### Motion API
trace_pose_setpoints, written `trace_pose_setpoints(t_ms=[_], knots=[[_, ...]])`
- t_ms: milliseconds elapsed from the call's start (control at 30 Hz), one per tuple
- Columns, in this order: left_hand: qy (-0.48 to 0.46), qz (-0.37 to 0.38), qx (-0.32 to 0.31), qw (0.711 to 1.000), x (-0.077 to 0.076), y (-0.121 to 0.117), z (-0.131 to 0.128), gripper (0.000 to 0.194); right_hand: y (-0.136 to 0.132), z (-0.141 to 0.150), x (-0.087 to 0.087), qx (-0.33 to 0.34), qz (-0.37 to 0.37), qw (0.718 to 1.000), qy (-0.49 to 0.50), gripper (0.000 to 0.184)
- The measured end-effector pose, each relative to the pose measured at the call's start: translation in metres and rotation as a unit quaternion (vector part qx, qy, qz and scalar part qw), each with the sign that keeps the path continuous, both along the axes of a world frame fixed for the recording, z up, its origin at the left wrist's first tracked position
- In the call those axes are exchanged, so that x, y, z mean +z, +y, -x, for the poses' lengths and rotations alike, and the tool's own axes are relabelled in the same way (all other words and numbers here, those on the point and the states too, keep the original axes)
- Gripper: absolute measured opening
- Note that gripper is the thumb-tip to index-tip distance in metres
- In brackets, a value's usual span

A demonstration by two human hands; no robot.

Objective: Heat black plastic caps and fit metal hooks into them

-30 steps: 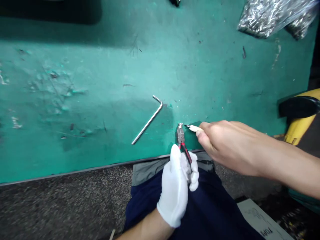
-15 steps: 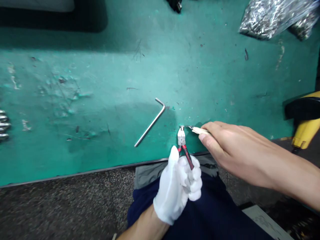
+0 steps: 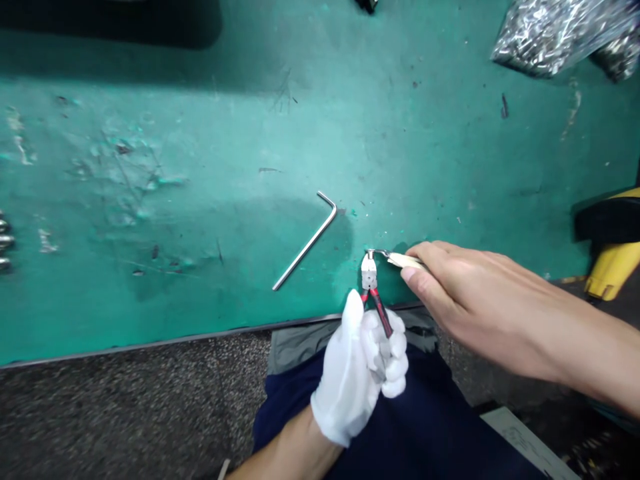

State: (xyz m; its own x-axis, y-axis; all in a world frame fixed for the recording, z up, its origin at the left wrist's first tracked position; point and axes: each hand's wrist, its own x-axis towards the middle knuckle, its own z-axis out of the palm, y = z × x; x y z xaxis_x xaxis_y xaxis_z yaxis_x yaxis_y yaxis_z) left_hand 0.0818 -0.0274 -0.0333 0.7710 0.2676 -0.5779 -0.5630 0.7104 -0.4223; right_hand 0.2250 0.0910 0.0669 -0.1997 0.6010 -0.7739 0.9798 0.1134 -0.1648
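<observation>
My left hand [image 3: 357,367], in a white glove, is closed round the red-and-black handles of a pair of cutting pliers [image 3: 369,275]. Gripped at the tip of the jaws is a small shiny metal part [image 3: 371,254]. My bare right hand [image 3: 450,283] pinches a pale-handled scraper-like tool [image 3: 405,261] with a thin metal tip. That tip meets the small part from the right, just above the bench. The end of the handle is hidden inside my right hand. To the left, a hex key [image 3: 306,247] lies on the green bench.
The green bench [image 3: 225,153] ends in a dark front edge. Clear bags of small metal parts [image 3: 545,40] lie at the back right. A yellow-and-black object [image 3: 613,243] stands at the right. Shiny round metal pieces [image 3: 5,241] show at the far left, a dark tray-like object [image 3: 110,23] at the back left.
The whole view has shifted slightly, so the bench things sit a little higher and mostly further right. Both hands keep their grips, and the tool tip stays at the small part.
</observation>
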Motion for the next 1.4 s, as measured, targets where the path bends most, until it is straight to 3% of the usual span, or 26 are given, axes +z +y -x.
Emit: trace_pose_setpoints(t_ms=[333,767,1400], knots=[[-0.016,-0.019,-0.006,1.000,-0.001,-0.001,0.002,0.070,0.014,0.000,0.007,0.029,0.036,0.999,0.013,0.039],[0.028,0.002,-0.025,0.999,0.007,0.005,0.003,0.068,0.022,-0.003,0.008,-0.011,0.056,0.998,0.023,0.044],[0.018,0.005,-0.034,0.999,0.005,0.003,0.004,0.067,0.021,-0.006,0.008,-0.044,0.070,0.996,0.040,0.047]])
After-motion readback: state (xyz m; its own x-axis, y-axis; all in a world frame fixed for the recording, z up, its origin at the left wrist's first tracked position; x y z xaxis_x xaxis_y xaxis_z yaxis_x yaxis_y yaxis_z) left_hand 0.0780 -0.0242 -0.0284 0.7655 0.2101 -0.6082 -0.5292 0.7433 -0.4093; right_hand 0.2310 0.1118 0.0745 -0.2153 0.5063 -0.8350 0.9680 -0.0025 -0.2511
